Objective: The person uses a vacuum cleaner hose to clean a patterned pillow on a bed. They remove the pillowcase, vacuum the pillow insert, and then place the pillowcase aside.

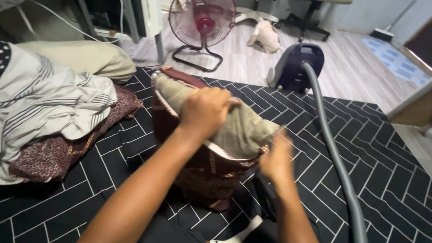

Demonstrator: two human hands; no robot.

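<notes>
Two hands [204, 110] [275, 159], pillow [243, 128], vac hose [335, 153] beside

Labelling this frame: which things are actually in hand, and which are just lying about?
In hand:
left hand gripping olive pillow
right hand at maroon patterned pillowcase

Lying about:
striped sheet
beige pillow
fan
vacuum cleaner, hose
dog
</notes>
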